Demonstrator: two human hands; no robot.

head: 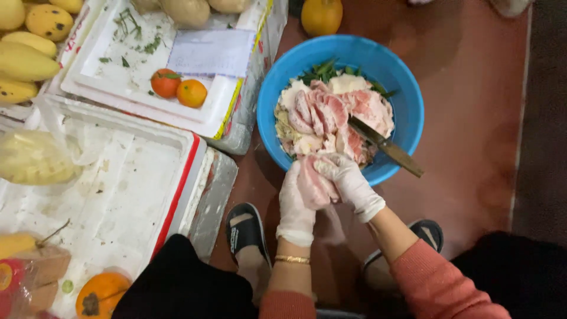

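- Left hand (295,204) and right hand (349,182), both in white gloves, meet at the near rim of the blue bowl (407,103); both closed around one raw meat slice (314,184).
- The slice hangs between the palms, long axis running roughly from the bowl toward the person; left hand cups it from below and the side, right hand's fingers curl over the top.
- Rest of the sliced meat pile (331,115) lies just ahead of the hands, inside the bowl, with green leaves (322,70) at the far side.
- Knife (387,146) rests slantwise on the pile, handle over the bowl's right rim, just beside the right hand, nearest obstacle.
- Left of the bowl: white foam box (118,195), and a foam lid (106,65) bearing two tangerines (178,87); well apart from the hands.
- Mangoes (26,62) at far left; black sandals (245,227) below the hands on the reddish floor (472,88).
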